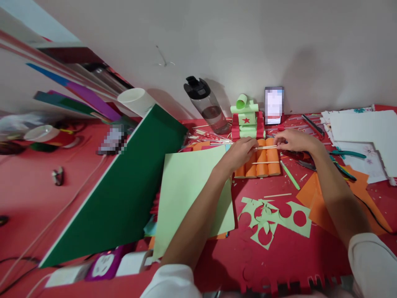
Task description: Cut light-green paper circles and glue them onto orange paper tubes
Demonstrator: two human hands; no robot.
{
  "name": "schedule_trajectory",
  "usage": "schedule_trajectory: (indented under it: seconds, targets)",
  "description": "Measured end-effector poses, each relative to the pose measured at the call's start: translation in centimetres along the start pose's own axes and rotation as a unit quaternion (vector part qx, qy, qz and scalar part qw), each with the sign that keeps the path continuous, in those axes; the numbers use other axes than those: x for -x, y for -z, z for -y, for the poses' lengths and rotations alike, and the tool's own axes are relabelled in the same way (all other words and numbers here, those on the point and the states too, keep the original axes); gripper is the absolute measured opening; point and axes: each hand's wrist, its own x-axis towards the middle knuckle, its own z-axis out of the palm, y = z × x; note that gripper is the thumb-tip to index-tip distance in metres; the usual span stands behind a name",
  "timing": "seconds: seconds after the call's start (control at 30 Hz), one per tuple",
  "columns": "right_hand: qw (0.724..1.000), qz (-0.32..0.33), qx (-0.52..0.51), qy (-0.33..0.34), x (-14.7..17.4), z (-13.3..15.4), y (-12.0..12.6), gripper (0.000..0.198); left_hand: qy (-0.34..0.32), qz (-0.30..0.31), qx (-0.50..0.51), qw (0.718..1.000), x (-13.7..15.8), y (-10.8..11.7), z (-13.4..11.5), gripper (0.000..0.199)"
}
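Note:
Several orange paper tubes [262, 165] lie side by side on the red table. Two thin wooden sticks cross them, one near the top and a lower stick [265, 163]. My left hand [242, 152] is closed at the left end of the upper wooden stick [267, 147], its fingers resting over the tubes. At the stick's right end, my right hand [291, 140] has its fingertips pinched together. Just behind the tubes stands a light-green and red paper model [247, 120] with a red star. A green pen [290, 174] lies to the right of the tubes.
Light-green paper sheets [189, 190] lie left, beside a leaning green board [124, 194]. A water bottle [209, 107] and a phone [274, 105] stand by the wall. Cut green scraps [290, 215] lie in front; pliers [347, 154] and orange paper [322, 203] are right.

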Motion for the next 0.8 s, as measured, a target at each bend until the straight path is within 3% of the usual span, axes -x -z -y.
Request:
schedule_trajectory:
  seconds: [0.43, 0.8]
  targets:
    - [1.000, -0.009, 0.013, 0.019, -0.3, -0.8, -0.5, 0.016, 0.027, -0.005, 0.017, 0.999, 0.1, 0.3, -0.3, 0.018]
    - [1.000, -0.009, 0.021, 0.009, -0.1, -0.5, -0.2, 0.016, 0.040, 0.014, 0.013, 0.999, 0.2, 1.3, -0.7, 0.032]
